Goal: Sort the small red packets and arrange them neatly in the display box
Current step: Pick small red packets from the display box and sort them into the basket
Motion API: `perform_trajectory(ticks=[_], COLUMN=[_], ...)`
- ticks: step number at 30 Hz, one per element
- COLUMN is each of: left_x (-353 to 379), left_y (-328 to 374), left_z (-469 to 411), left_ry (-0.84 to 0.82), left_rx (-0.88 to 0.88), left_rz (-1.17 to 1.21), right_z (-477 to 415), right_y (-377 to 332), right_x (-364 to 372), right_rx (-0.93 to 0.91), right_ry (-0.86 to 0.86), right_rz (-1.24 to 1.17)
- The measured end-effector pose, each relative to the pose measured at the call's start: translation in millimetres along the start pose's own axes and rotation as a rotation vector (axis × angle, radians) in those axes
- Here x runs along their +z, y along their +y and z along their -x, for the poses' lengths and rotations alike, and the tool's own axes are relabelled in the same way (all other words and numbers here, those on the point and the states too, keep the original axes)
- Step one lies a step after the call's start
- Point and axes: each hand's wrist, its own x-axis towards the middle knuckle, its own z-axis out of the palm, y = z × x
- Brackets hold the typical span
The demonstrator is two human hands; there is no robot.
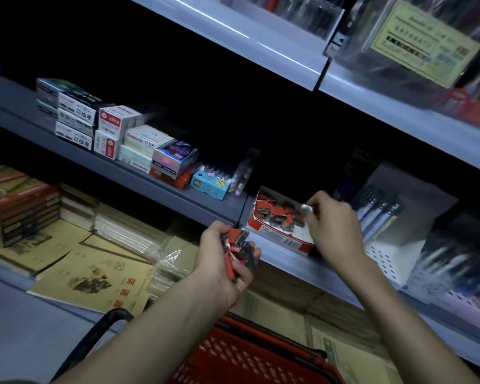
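Head view: the left hand [219,261] is curled round a clutch of small red packets [237,241], holding them together in its palm just below the front edge of the grey shelf [150,176]. Up and to the right of that hand, sitting on the shelf, is the red-and-white display box [275,235], open at the top.

The right hand [336,225] hovers over the right end of the box, knuckles up, fingers bent down towards the inside. Something small and shiny shows at its fingertips, but the blur hides what it is. I cannot tell whether this hand pinches a packet or only reaches in.

To the left of the right hand's fingers, inside the box, lies a heap of loose packets [275,213]. They are tilted and overlapping, with no row visible.

Judged from this, the sorting is at an early to middle stage. One handful has been gathered out of the box, while the rest sits jumbled and nothing is lined up yet. What remains is to collect or square up the remainder and set all of it back in neat rows.

Well to the left of the left hand, stacked cartons [108,128] stand on the same shelf. Below both forearms sits a red basket [247,356], and paper-covered notebooks [94,275] lie lower left.
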Motion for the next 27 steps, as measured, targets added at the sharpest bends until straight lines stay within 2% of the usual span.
perform_trajectory(ticks=[2, 4, 7, 8, 10, 12, 15, 17, 19, 21, 23, 25, 27], left_x=[3, 4, 6, 6, 8, 10, 9, 7, 6, 3, -1, -4, -6], left_y=[-1, -2, -6, -8, -12, -16, -24, -28, -30, -28, -24, -20, -19], left_z=[1, 0, -3, -3, -4, -4, -4, -2, 0, 2, 2, 1, 0], left_ry=[0.001, -0.004, -0.018, -0.025, -0.04, -0.038, -0.034, -0.041, -0.061, -0.062, -0.043, -0.008, 0.01], left_rx=[0.03, 0.059, 0.106, 0.122, 0.142, 0.167, 0.194, 0.173, 0.138, 0.118, 0.106, 0.091, 0.072], left_rz=[-0.041, -0.076, -0.144, -0.181, -0.256, -0.316, -0.393, -0.399, -0.373, -0.343, -0.307, -0.253, -0.204], right_z=[-4, -6, -2, 2, 14, 28, 43, 47, 46, 38, 25, 12, 2], right_y=[1, 0, -4, -10, -30, -52, -65, -62, -55, -43, -27, -14, -8], right_x=[10, 10, -4, -12, -34, -52, -59, -53, -51, -47, -40, -29, -16], right_rx=[-0.029, 0.015, 0.007, 0.019, 0.118, 0.212, 0.264, 0.343, 0.432, 0.432, 0.281, 0.132, 0.072], right_ry=[-0.146, -0.264, -0.269, -0.236, -0.252, -0.417, -0.561, -0.546, -0.46, -0.239, 0.017, 0.089, 0.031], right_rz=[0.149, 0.114, 0.057, -0.058, -0.462, -0.801, -0.918, -0.97, -1.018, -0.918, -0.548, -0.243, -0.037])
